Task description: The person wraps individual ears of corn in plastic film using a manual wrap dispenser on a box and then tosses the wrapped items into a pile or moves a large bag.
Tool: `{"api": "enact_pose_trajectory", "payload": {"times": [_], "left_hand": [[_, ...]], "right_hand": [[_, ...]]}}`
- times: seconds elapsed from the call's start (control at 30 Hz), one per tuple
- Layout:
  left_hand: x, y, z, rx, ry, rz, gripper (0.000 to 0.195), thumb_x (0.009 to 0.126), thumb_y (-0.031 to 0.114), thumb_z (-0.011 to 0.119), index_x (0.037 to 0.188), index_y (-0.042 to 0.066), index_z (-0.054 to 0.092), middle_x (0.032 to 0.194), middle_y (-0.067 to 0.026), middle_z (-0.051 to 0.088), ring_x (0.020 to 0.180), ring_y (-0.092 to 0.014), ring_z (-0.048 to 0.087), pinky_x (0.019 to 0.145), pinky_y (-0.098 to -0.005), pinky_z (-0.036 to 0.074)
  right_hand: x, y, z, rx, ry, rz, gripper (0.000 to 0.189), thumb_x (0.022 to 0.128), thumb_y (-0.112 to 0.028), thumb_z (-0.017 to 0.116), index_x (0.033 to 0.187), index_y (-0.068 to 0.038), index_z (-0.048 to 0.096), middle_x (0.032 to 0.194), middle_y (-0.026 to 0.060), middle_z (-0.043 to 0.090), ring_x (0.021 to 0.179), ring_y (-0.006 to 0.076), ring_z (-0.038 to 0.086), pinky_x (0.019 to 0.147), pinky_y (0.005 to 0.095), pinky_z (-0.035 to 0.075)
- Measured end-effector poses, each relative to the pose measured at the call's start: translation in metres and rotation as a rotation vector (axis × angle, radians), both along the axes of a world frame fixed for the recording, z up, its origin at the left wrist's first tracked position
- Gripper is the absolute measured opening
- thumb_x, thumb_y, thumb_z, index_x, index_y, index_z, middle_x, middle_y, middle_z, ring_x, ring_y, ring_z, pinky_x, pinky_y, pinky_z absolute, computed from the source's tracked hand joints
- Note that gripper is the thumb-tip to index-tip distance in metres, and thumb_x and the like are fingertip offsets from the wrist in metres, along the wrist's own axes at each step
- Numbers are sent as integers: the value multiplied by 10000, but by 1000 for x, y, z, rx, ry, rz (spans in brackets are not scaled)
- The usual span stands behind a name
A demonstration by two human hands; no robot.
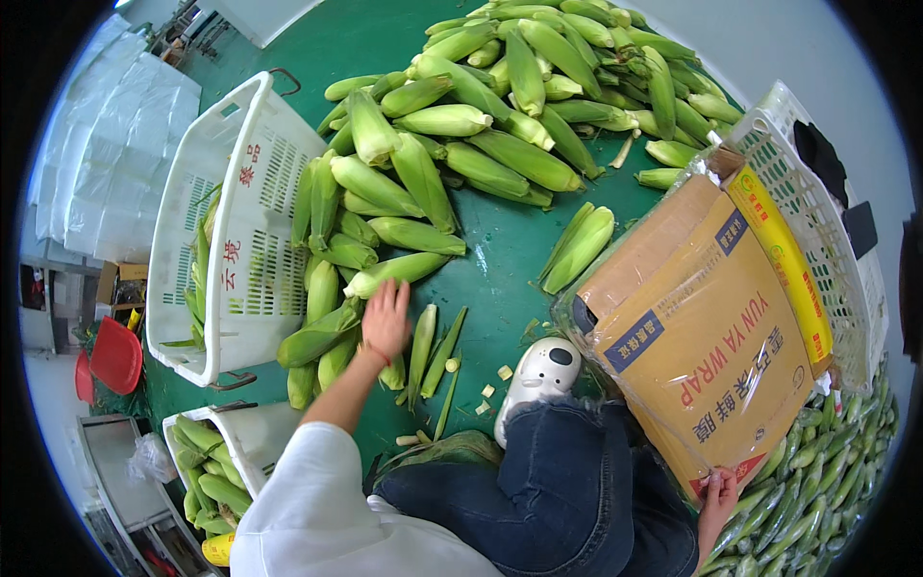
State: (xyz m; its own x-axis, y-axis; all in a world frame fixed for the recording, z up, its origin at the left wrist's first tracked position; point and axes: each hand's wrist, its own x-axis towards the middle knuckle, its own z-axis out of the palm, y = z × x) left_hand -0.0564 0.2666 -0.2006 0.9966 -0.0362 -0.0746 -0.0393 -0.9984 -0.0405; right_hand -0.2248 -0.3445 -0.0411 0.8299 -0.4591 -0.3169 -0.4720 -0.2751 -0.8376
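My left hand (387,321) is stretched out over the corn pile, its fingertips at the lower side of a husked-on ear of corn (400,270). Nothing is enclosed in its fingers. More green ears (324,335) lie just left of this hand. At the near corner of a film-covered cardboard carton (721,324), my right hand (715,490) pinches the edge of the clear plastic film (670,451). A yellow printed box (782,263) lies along the carton's far right edge.
A large corn heap (519,94) spreads over the green floor (497,252). White plastic crates (238,238) stand at left, another crate (782,144) at right. Wrapped ears (815,476) are piled lower right. Two ears (580,249), stalk pieces (489,391) and a white shoe (537,379) are near the middle.
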Motion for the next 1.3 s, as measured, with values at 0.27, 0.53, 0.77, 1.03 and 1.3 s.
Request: {"api": "enact_pose_trajectory", "payload": {"times": [0.27, 0.53, 0.77, 1.03, 1.3], "left_hand": [[88, 14, 11, 182, 373, 83, 712, 741, 222, 666, 1389, 143, 380, 1167, -140, 558, 1083, -333, 557, 871, -435, 494], [25, -146, 183, -1028, 248, -307, 754, 682, 227, 792, 1339, 49, 468, 1229, -159, 578, 1073, -339, 573, 936, -412, 447], [51, -400, 230, -403, 61, -1284, 563, 736, 410, 698, 1250, 206, 590, 1159, -58, 600, 972, -265, 588, 855, -379, 467], [69, -418, 186, -987, -151, -1179, 380, 797, 264, 710, 1125, 87, 636, 1188, -107, 610, 1062, -286, 598, 932, -405, 461], [122, -351, 212, -1005, -46, -775, 151, 800, 105, 697, 914, 10, 668, 914, -144, 661, 775, -297, 640, 706, -332, 527]], "right_hand": [[-3, 4, 2, 13, 29, -39, 103, 964, -119, 540, 963, -23, 579, 787, -3, 603, 699, 59, 542, 622, 188, 426], [-2, 8, -10, -179, -20, 28, 105, 944, -84, 561, 921, 6, 611, 774, 31, 619, 709, 102, 610, 645, 232, 509], [11, 31, 34, -696, -28, 279, 94, 867, -71, 618, 939, -17, 643, 827, 122, 646, 776, 274, 631, 710, 367, 497], [81, 23, 22, -727, -436, 123, 309, 852, -198, 650, 1091, -13, 587, 1042, 135, 614, 1036, 323, 552, 903, 422, 427], [116, 1, -8, -897, -428, 185, 377, 827, -335, 643, 1076, -53, 607, 1063, 116, 597, 991, 311, 540, 841, 440, 410]]}}
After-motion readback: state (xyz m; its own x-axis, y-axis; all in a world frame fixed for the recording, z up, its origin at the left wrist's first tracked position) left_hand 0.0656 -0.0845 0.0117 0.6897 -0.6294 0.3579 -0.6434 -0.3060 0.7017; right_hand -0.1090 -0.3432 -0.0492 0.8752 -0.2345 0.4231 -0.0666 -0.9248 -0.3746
